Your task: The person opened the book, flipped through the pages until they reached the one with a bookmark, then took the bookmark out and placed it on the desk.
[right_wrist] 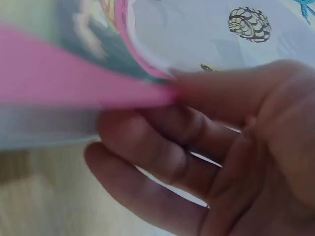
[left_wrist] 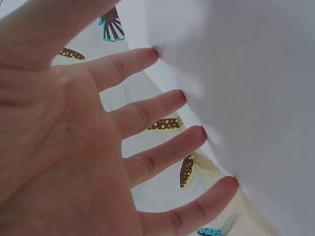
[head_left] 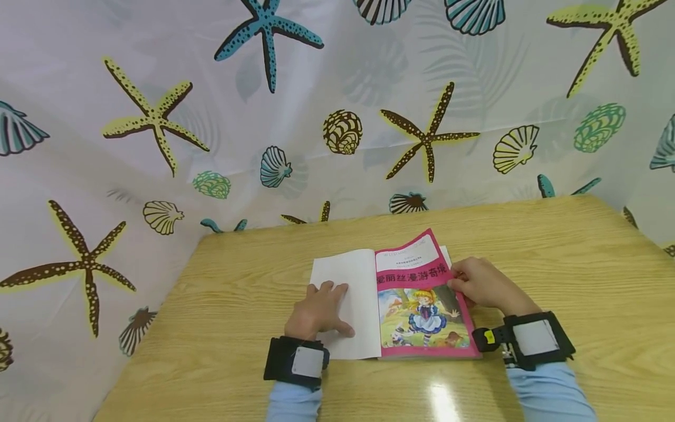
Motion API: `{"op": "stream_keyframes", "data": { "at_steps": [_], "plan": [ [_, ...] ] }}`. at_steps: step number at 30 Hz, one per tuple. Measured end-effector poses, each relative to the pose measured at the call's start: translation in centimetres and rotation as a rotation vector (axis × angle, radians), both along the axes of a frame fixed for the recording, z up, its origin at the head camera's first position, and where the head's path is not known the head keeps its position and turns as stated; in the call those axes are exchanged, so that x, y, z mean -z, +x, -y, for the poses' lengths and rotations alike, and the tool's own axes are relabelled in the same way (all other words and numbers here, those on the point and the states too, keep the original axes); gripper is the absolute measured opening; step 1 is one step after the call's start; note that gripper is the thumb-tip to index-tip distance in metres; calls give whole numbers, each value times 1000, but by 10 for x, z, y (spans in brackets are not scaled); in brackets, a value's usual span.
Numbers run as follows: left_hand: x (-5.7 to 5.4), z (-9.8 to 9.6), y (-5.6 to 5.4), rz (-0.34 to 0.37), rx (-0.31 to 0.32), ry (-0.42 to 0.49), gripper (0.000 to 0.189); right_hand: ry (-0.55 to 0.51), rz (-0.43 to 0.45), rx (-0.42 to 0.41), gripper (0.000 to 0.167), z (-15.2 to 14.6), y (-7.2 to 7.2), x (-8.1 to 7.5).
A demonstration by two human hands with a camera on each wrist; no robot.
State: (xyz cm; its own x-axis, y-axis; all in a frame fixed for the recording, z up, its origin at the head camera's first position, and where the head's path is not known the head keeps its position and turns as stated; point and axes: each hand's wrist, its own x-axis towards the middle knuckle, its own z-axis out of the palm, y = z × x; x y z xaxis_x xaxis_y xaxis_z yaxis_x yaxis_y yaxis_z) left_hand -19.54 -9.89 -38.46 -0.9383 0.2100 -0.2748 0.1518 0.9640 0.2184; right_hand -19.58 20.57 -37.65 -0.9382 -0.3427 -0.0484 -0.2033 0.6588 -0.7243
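An open picture book point(head_left: 422, 316) lies on the table, its right side a pink-bordered page with a cartoon girl in a blue dress. The left side is a blank white page point(head_left: 364, 305). My left hand point(head_left: 319, 310) rests on that white page with its fingers spread, and the left wrist view shows the fingertips point(left_wrist: 194, 135) pressing on the white paper. With thumb and fingers my right hand point(head_left: 485, 284) pinches the right edge of the pink-bordered page point(right_wrist: 83, 81), which bends up there. More pages show beneath it.
The wooden table point(head_left: 237, 281) extends around the book on all sides. Behind it hangs a pale curtain point(head_left: 316, 129) printed with starfish and shells. Dark bands with cameras point(head_left: 538, 340) sit on both wrists.
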Motion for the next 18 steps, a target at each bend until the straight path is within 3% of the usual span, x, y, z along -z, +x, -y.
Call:
{"op": "stream_keyframes", "data": {
  "at_steps": [4,7,12,14,18],
  "plan": [
    [-1,0,0,2,-4,1,87,-107,97,-30,54,5,5,-13],
    [-1,0,1,3,-9,0,86,-98,151,-48,69,16,11,-24],
    [-2,-2,1,-2,-16,-1,85,-77,149,-177,69,47,19,-33],
    [-2,-3,1,-3,-16,3,84,-57,101,-226,63,57,20,-33],
    [0,-4,0,3,-13,3,85,15,3,-216,51,57,21,-30]
  ]
}}
